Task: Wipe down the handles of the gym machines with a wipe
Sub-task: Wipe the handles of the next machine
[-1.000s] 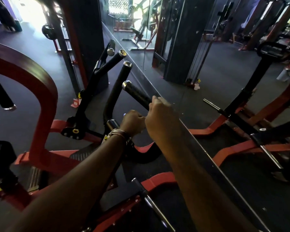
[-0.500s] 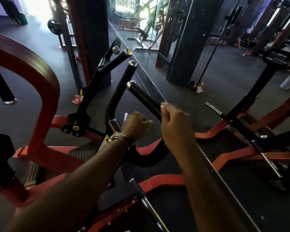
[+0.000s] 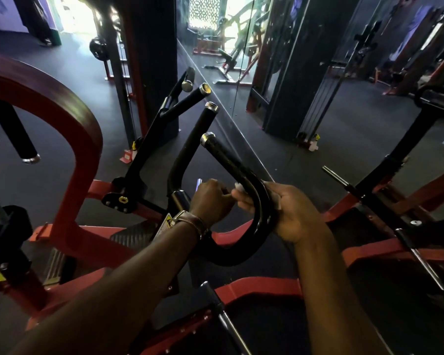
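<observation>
Currently the right hand (image 3: 292,213) is wrapped around the U-shaped black handle (image 3: 256,201) with a white wipe (image 3: 239,187); the left hand (image 3: 212,198) is fisted beside it, contents unclear. Such a small wipe could slip out, or skip the bend's underside.

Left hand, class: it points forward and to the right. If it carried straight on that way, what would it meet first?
Probably the black U-shaped handle that the right hand grips with a white wipe. The left hand has its knuckles already close to the wipe and the right hand's fingertips; depth is unclear.
</observation>
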The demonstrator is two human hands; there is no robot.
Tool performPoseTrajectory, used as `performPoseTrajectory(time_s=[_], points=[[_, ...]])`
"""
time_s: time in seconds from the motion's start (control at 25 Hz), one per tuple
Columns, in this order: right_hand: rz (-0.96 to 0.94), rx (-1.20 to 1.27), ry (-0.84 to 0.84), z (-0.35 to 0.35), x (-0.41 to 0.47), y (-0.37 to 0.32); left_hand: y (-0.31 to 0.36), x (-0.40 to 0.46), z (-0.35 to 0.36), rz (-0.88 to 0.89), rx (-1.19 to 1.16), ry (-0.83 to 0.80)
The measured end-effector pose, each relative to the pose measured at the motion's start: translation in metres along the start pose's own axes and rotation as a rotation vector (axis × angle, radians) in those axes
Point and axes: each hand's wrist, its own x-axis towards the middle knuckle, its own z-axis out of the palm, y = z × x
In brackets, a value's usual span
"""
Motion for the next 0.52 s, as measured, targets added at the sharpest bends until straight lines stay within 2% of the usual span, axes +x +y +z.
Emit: performPoseTrajectory(time_s=[0.12, 0.16, 0.24, 0.36, 0.44, 0.52], points=[[0.029, -0.025, 0.001, 0.005, 0.016, -0.026, -0.001, 0.005, 0.005, -0.075, 0.006, -0.037], [0.022, -0.102, 0.035, 0.013, 0.019, -0.033, -0.001, 0.007, 0.006, -0.095, 0.019, -0.050], [-0.118, -0.408, 0.170, 0.024, 0.010, -0.030, -0.002, 0.005, 0.008, -0.089, 0.071, -0.062], [-0.449, -1.029, 0.412, 0.031, -0.037, 0.004, -0.004, 0.005, 0.010, -0.065, 0.067, -0.042], [-0.589, -1.402, 0.438, 0.034, -0.041, 0.019, -0.002, 0.001, 0.007, -0.050, 0.077, -0.038], [-0.533, -1.638, 0.397, 0.051, -0.022, 0.011, 0.001, -0.001, 0.003, -0.017, 0.119, -0.073]])
